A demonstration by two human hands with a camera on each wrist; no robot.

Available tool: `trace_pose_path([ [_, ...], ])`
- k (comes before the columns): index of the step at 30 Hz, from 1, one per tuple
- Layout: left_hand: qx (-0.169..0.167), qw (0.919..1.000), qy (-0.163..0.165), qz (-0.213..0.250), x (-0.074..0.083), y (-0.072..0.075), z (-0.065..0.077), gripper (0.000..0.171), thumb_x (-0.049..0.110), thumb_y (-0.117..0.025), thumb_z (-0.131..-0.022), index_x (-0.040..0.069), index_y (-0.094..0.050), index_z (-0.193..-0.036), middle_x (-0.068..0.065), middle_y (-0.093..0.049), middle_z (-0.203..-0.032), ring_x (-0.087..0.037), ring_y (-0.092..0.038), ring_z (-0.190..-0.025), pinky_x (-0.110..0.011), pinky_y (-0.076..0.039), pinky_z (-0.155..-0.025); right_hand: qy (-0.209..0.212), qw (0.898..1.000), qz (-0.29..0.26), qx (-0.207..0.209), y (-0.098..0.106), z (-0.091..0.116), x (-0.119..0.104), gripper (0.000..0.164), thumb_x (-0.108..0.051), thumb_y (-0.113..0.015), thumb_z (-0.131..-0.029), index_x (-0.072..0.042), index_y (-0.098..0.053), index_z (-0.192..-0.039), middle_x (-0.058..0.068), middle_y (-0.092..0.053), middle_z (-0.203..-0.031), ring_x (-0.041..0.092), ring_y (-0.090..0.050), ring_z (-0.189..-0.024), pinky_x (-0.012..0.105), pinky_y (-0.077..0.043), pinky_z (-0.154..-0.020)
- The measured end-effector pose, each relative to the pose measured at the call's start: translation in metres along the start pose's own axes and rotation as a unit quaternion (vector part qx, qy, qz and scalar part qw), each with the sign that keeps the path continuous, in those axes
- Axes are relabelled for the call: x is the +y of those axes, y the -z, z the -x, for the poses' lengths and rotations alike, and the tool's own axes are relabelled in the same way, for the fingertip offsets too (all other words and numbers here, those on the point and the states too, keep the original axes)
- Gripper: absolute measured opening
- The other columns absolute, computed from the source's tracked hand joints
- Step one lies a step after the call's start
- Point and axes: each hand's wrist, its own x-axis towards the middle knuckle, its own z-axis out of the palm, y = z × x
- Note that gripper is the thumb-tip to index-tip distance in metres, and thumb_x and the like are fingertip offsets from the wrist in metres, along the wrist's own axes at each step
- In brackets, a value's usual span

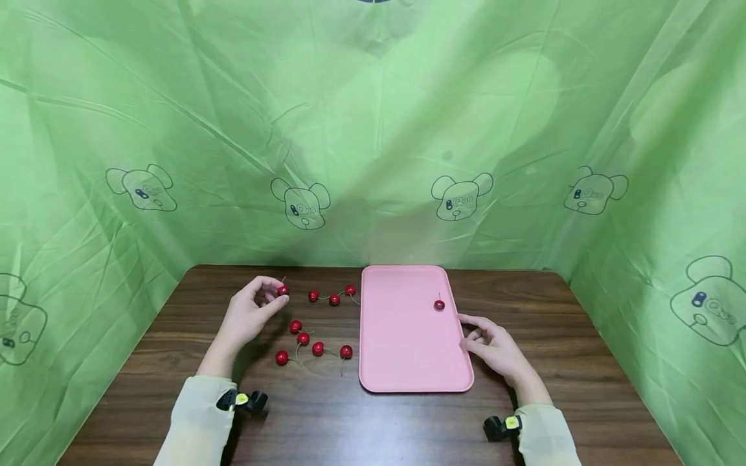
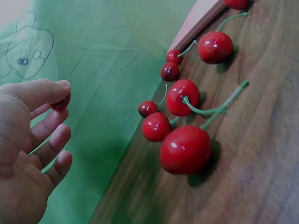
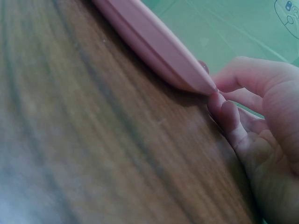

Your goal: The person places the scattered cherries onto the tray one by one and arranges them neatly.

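My left hand (image 1: 249,315) pinches a red cherry (image 1: 283,290) between thumb and forefinger, above the far left part of the table. In the left wrist view the thumb covers most of that cherry (image 2: 61,102), while the other fingers are loosely bent. Several more red cherries (image 1: 303,338) with green stems lie between this hand and a pink tray (image 1: 408,343). One dark red cherry (image 1: 440,305) sits inside the tray near its right side. My right hand (image 1: 495,349) grips the tray's right rim, with the thumb and bent fingers at the edge (image 3: 212,88).
The brown wooden table (image 1: 315,427) ends at a green curtain (image 1: 373,162) printed with bear faces, which surrounds its back and sides. A black wrist camera (image 1: 254,402) is on the left sleeve and another black camera (image 1: 495,428) on the right.
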Motion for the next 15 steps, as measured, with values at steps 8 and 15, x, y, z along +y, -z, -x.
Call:
trace_pose_path([
  [8,-0.006,0.9999,-0.016,-0.002,0.012,-0.003,-0.013,0.026,0.024,-0.086,-0.097,0.016,-0.071,-0.116,-0.002,-0.072,-0.1,-0.018,-0.065,-0.087,-0.022,-0.051,-0.073,0.007,1.0,0.004,0.003,0.0,-0.001,0.0,0.055,-0.001,-0.079,-0.097,-0.004,-0.064,-0.15,0.014,-0.073,-0.102,0.015,-0.069,-0.088,0.024,-0.057,-0.077],
  [15,-0.016,0.9994,-0.025,0.02,0.028,-0.01,-0.02,0.023,0.02,-0.086,-0.098,0.014,-0.072,-0.115,-0.005,-0.072,-0.097,-0.017,-0.064,-0.085,-0.023,-0.05,-0.072,0.004,1.0,0.002,0.005,0.0,-0.001,0.0,0.055,-0.001,-0.079,-0.096,-0.004,-0.065,-0.15,0.014,-0.073,-0.102,0.015,-0.069,-0.089,0.024,-0.057,-0.078],
])
